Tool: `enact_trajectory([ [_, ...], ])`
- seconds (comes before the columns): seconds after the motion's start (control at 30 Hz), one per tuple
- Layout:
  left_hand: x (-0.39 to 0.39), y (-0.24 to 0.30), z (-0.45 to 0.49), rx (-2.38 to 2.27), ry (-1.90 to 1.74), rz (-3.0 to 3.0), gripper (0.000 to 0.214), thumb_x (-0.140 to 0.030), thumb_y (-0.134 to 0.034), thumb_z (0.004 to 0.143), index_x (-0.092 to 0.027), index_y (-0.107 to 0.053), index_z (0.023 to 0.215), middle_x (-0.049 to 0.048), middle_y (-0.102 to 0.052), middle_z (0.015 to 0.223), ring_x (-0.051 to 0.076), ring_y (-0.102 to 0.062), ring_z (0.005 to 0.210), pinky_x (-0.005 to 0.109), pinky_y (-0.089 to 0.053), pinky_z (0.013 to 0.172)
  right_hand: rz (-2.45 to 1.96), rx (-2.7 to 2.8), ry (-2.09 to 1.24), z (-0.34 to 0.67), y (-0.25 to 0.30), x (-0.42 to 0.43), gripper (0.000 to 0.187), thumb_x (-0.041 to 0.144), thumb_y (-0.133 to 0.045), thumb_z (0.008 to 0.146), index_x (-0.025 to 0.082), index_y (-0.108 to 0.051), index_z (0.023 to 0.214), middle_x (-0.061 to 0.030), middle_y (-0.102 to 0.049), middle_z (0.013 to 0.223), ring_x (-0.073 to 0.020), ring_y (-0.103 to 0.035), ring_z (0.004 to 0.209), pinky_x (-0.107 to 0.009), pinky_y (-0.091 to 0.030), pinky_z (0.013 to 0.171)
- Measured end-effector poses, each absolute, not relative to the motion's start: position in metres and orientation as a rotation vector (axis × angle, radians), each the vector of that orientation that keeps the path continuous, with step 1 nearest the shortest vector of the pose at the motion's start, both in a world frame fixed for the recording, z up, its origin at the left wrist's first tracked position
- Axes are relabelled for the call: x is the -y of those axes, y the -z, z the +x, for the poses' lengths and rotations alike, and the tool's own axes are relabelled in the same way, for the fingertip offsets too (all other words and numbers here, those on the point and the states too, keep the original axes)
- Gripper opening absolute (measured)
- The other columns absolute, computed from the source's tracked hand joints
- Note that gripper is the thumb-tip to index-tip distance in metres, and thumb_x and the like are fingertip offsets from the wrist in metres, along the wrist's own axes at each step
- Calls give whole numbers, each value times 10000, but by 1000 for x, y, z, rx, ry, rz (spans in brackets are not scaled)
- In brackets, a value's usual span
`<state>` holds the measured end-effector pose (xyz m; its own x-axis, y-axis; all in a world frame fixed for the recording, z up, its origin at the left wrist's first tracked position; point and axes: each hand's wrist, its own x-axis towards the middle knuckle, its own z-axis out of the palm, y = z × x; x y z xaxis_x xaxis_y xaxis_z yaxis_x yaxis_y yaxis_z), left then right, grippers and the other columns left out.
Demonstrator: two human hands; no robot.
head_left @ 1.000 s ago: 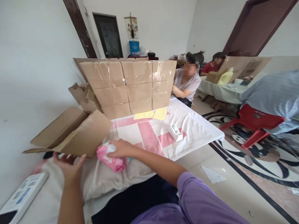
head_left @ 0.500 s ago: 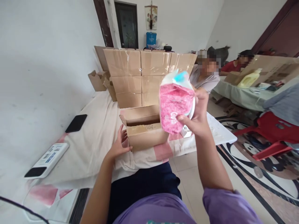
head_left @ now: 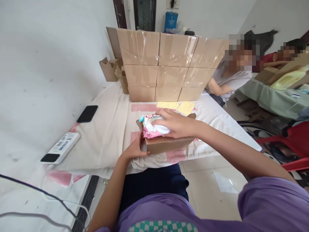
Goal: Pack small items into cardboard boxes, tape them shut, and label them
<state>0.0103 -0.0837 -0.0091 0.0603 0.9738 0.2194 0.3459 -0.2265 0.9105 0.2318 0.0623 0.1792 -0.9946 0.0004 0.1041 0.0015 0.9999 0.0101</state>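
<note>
A small open cardboard box (head_left: 169, 145) lies on the cloth near the table's front edge. At its left end is my left hand (head_left: 135, 146), with the thumb on the front wall and the fingers bent round the corner. My right hand (head_left: 175, 124) grips a pink and white pack of wet wipes (head_left: 151, 129) with a white lid. The pack is right at the box's open top, over its left part. The hand and the pack hide the inside of the box.
Taped cardboard boxes (head_left: 142, 75) form a wall behind, with yellow paper sheets (head_left: 187, 107) before it. To the left lie a black phone (head_left: 87, 113) and a white device (head_left: 61, 148). A co-worker (head_left: 234, 80) sits beyond on the right, near a red chair (head_left: 292, 138).
My right hand has brought the wipes pack down and left, from the air beside the box to its opening. My left hand stays on the box. The view has shifted.
</note>
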Motion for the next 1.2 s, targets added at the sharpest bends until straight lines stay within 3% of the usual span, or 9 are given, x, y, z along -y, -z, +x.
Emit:
enact_trajectory([
  [0.2, 84, 5, 12, -1344, -1165, 1658, 1138, -327, -873, 689, -149, -191, 1582, 241, -425, 1573, 392, -438, 1485, 534, -386, 1231, 29, 3039, 62, 240, -178, -53, 479, 344, -659, 956, 278, -558, 1420, -167, -487, 1406, -339, -508, 1175, -476, -468, 936],
  [0.37, 83, 9, 9, -1381, -1108, 1692, 980, -331, -865, 666, -154, -339, 1474, 208, -532, 1454, 390, -524, 1398, 516, -458, 1168, 1, 3075, 29, 248, -180, -46, 496, 357, -679, 950, 274, -551, 1422, -152, -522, 1281, -328, -526, 1139, -423, -473, 876],
  [0.53, 80, 26, 1, -1478, -1061, 1738, 848, -360, -833, 662, -130, -430, 1372, 176, -604, 1282, 399, -616, 1238, 539, -514, 1090, -6, 3177, -234, 249, -168, -57, 535, 412, -682, 951, 227, -523, 1427, -110, -552, 1179, -251, -584, 1000, -343, -477, 824],
  [0.63, 76, 33, -1, -1447, -1100, 1781, 933, -404, -816, 697, -145, -362, 1470, 197, -544, 1396, 411, -553, 1336, 565, -462, 1152, -54, 3241, -222, 248, -151, -67, 507, 363, -685, 931, 234, -542, 1400, -106, -565, 1178, -211, -584, 865, -315, -454, 742],
  [0.73, 75, 32, 0, -1449, -1129, 1784, 1000, -429, -817, 697, -159, -322, 1524, 208, -499, 1463, 416, -499, 1404, 589, -411, 1195, -92, 3333, -179, 244, -135, -69, 477, 323, -678, 921, 251, -560, 1377, -112, -590, 1179, -233, -607, 895, -305, -429, 695],
  [0.87, 76, 27, 3, -1477, -1137, 1724, 1080, -457, -849, 663, -168, -314, 1556, 207, -517, 1457, 413, -516, 1392, 595, -409, 1197, -112, 3404, 17, 237, -127, -64, 441, 249, -614, 949, 244, -580, 1388, -136, -632, 1219, -286, -630, 1008, -326, -418, 704],
  [1.03, 75, 32, 3, -1467, -1193, 1661, 1147, -500, -872, 640, -175, -298, 1578, 214, -535, 1449, 416, -520, 1391, 602, -410, 1194, -150, 3354, 33, 240, -132, -63, 489, 199, -632, 927, 235, -580, 1412, -119, -655, 1247, -236, -666, 918, -300, -353, 588],
  [1.2, 72, 43, 0, -1486, -1205, 1647, 1182, -556, -861, 637, -163, -275, 1586, 241, -538, 1444, 449, -508, 1406, 636, -393, 1195, -111, 3265, 21, 247, -132, -63, 467, 194, -679, 897, 239, -617, 1358, -74, -681, 1185, -205, -673, 831, -314, -382, 602],
])
